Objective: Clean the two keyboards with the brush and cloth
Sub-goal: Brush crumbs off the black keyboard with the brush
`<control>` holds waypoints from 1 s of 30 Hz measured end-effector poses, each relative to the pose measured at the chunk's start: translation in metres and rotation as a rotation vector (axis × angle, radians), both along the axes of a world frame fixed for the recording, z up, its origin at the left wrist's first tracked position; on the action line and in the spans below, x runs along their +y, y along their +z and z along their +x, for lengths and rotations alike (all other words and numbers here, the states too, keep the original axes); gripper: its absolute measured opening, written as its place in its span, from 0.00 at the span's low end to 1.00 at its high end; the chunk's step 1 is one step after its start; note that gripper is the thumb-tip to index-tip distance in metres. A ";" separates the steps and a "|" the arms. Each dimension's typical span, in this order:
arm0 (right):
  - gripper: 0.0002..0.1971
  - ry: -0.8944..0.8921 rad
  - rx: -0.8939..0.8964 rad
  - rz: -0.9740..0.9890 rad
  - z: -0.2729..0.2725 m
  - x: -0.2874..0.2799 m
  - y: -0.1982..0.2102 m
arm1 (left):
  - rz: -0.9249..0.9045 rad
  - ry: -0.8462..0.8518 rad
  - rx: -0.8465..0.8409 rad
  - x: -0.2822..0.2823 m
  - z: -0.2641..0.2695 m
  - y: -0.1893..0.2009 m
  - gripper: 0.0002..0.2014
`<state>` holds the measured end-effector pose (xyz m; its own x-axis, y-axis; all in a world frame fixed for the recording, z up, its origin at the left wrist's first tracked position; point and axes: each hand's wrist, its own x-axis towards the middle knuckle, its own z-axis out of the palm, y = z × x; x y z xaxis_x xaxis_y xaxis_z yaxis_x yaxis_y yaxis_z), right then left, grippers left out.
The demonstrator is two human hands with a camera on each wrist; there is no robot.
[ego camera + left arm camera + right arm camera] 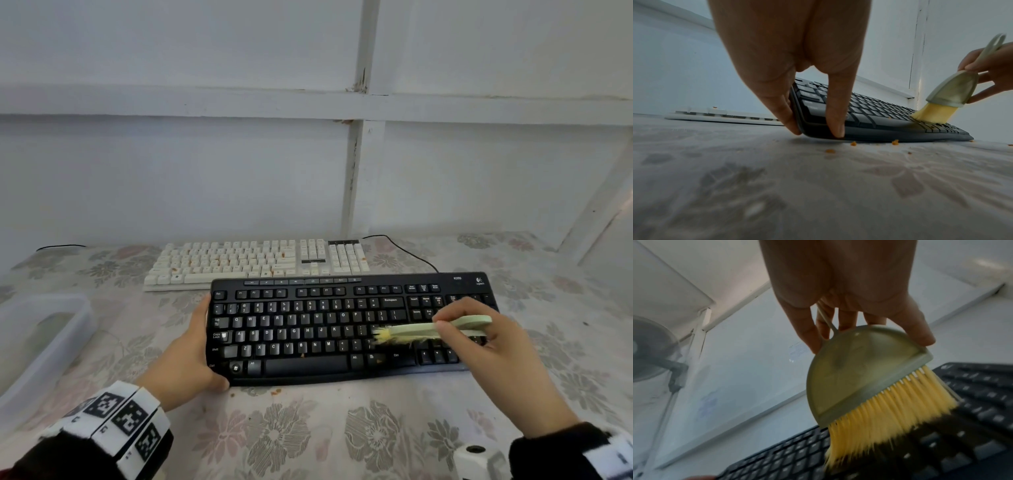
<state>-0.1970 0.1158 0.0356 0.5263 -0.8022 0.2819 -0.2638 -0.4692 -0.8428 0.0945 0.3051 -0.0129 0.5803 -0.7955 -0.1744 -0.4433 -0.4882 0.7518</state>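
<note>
— What do we see of the keyboards?

— We see two. The black keyboard (342, 329) lies flat on the table, nearest to us, long side across. Its left end is held, and small orange crumbs (895, 142) lie just beside its front edge. The white keyboard (257, 262) lies just behind it, parallel, with orange specks on several keys.

— And the brush?

— The brush (431, 331) has a pale green body and yellow bristles. We see it held over the right part of the black keyboard, bristles pointing left and touching the keys. The bristle tips look blurred.

— The cloth?

— We cannot find it.
</note>
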 end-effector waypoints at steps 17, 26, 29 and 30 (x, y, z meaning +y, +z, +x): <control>0.06 -0.250 0.010 -0.033 -0.054 -0.048 0.003 | -0.027 0.008 -0.032 -0.001 -0.003 0.001 0.60; 0.06 -0.227 -0.072 0.052 -0.064 -0.063 -0.003 | -0.015 0.012 -0.025 -0.001 -0.004 0.001 0.60; 0.08 -0.306 0.018 0.002 -0.073 -0.070 -0.001 | -0.019 0.017 -0.016 -0.001 -0.004 0.001 0.61; 0.09 -0.326 0.040 -0.024 -0.075 -0.070 -0.001 | -0.020 0.019 -0.014 0.000 -0.004 0.000 0.61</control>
<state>-0.2717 0.0455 0.0351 0.2539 -0.9235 0.2874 -0.4358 -0.3745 -0.8184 0.0908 0.3048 -0.0124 0.5978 -0.7875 -0.1500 -0.4448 -0.4815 0.7552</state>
